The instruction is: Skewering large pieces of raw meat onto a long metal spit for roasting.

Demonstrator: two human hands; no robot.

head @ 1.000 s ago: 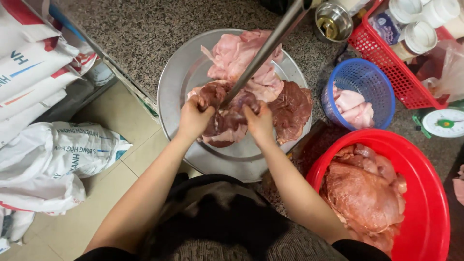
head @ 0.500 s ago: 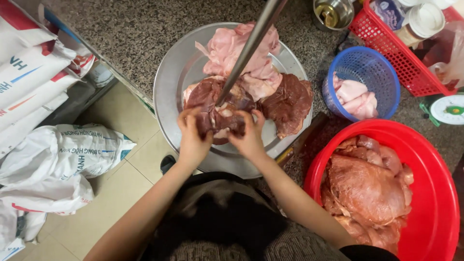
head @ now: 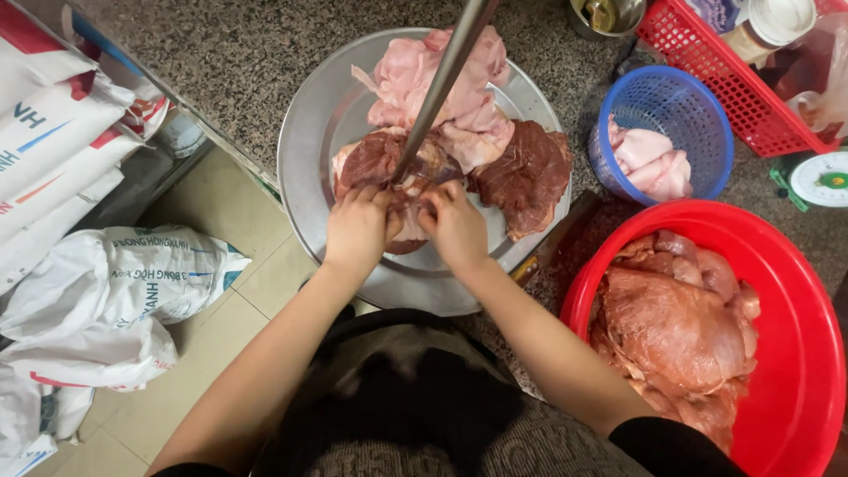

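A round metal tray point(head: 311, 132) on the speckled counter holds dark red and pale pink slabs of raw meat. A long metal rod point(head: 442, 79) slants down from the top of the view into a dark piece of meat point(head: 375, 159). My left hand point(head: 358, 231) and my right hand point(head: 455, 225) sit side by side at the foot of the rod, both gripping that dark meat around it. Another dark slab point(head: 526, 177) lies just to the right of my right hand, and pale pink pieces point(head: 424, 75) lie behind the rod.
A big red basin point(head: 799, 389) of raw meat stands at the right. A small blue basket point(head: 662, 102) holds pale meat, with a red crate point(head: 715, 62) behind it. White printed sacks point(head: 115, 291) lie on the tiled floor at the left.
The view has shifted slightly. Both hands have drawn closer together on the dark meat at the foot of the rod.
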